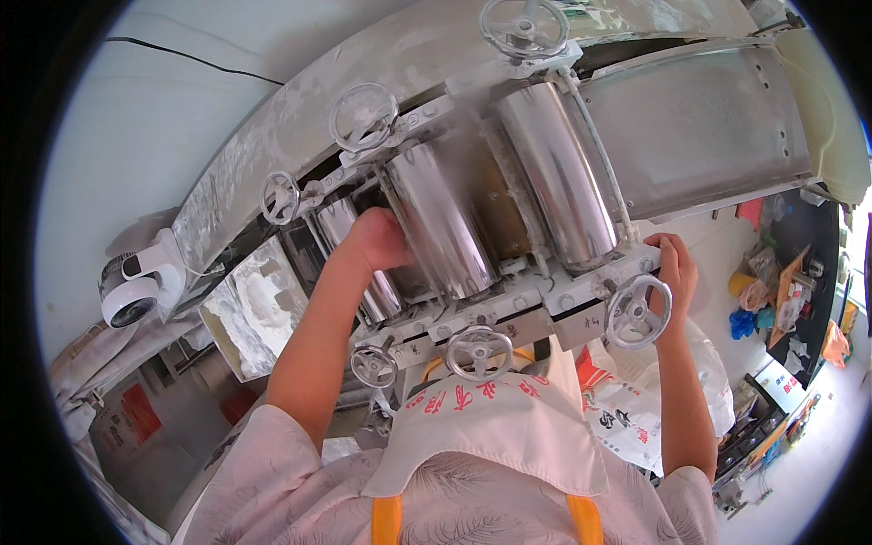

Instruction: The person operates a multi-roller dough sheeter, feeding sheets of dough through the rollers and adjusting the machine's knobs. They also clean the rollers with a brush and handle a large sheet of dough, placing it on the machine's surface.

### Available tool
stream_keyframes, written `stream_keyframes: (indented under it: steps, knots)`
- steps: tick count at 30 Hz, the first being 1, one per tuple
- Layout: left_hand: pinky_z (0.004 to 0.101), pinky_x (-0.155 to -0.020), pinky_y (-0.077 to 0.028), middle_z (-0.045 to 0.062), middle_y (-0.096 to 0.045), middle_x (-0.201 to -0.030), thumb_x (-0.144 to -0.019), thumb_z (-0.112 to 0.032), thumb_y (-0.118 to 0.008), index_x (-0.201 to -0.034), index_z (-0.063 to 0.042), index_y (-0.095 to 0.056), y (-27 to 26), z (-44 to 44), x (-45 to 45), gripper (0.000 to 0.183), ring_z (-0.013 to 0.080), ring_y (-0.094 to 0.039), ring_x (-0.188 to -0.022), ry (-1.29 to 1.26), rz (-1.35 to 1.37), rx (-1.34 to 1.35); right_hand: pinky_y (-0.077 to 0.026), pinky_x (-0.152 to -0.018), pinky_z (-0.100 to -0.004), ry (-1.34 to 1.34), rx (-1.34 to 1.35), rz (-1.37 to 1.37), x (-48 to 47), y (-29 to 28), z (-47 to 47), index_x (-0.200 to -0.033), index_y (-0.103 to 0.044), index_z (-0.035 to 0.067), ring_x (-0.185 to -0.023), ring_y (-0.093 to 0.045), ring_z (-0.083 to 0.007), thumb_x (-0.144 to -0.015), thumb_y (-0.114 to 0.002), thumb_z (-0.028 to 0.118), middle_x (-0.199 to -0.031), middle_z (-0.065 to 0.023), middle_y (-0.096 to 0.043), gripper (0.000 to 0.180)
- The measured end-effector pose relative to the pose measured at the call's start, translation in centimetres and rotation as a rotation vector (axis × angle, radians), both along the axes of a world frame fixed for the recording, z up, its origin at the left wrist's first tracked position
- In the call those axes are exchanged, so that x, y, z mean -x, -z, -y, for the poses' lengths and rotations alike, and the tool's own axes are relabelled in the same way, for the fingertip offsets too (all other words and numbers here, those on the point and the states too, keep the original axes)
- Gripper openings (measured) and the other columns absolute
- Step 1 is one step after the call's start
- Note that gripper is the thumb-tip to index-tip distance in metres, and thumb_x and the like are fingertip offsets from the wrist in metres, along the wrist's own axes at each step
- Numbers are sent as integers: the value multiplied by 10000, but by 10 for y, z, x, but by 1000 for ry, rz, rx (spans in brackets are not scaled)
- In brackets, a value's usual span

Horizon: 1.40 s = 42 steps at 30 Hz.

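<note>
A metal roller machine with handwheels lies across the view. My left hand [383, 238] reaches down between the small steel roller [371, 272] and the middle steel roller [443, 221]; its fingers are hidden, so any hold cannot be told. My right hand [671, 276] rests at the right end of the machine's near side rail, fingertips on its corner, beside a metal handwheel [638, 312]. A large steel roller [560, 174] stands to the left of that hand. Two smaller handwheels, one in the middle [479, 353] and one at the left [374, 366], sit on the near side.
A flour-dusted tray [255, 310] with white powder is left of the rollers. A white fan [133, 300] stands at far left. A broad metal chute [688, 129] extends right. Printed sacks [627, 415] lie below my right arm. Shelving with bags [783, 293] is at right.
</note>
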<state>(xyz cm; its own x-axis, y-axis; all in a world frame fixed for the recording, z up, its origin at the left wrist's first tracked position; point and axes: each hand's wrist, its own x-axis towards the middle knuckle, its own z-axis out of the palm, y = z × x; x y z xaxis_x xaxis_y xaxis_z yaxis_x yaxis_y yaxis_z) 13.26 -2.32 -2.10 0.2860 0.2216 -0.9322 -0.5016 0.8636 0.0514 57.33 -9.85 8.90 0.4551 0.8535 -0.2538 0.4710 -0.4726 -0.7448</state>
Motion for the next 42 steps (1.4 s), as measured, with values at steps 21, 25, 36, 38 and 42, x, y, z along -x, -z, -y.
stream_keyframes:
  steps: [21,25,36,38,42]
  knots:
    - [445,-794,-518,86,-720,-1186,-1071,-358,-390,-1175,-143,-699,42,-8,28,391,278,-664,-1040,25,94,-11,-382,-571,-300,8,21,-8,5,-5,-4,-960,-700,-18,-625,-462,-93,-1018,-488,233,-722,-23,-564,334]
    - [349,-637,-367,29,-706,-977,-1054,-514,-376,-1065,-204,-703,-17,12,-18,451,219,-534,-748,251,145,82,-387,-566,-294,-3,15,5,5,-8,-3,-961,-700,-15,-615,-461,-88,-1023,-483,229,-722,-21,-567,332]
    - [363,-690,-341,46,-661,-961,-1052,-511,-301,-1138,-188,-707,35,49,-8,525,213,-411,-715,307,273,175,-391,-570,-289,15,8,-40,9,-8,-5,-975,-692,-16,-605,-463,-91,-1024,-476,243,-748,-22,-589,340]
    - [366,-699,-344,50,-660,-977,-1053,-499,-296,-1141,-184,-704,36,50,-6,523,215,-410,-730,292,308,191,-390,-570,-292,17,26,-38,4,-2,-2,-977,-694,-14,-604,-465,-94,-1023,-476,246,-750,-24,-589,343]
    - [367,-696,-343,44,-653,-953,-1051,-490,-303,-1131,-185,-705,45,51,1,511,207,-392,-714,259,403,198,-389,-571,-299,23,27,-36,4,-2,-2,-977,-697,-11,-602,-466,-100,-1021,-477,251,-752,-25,-588,345]
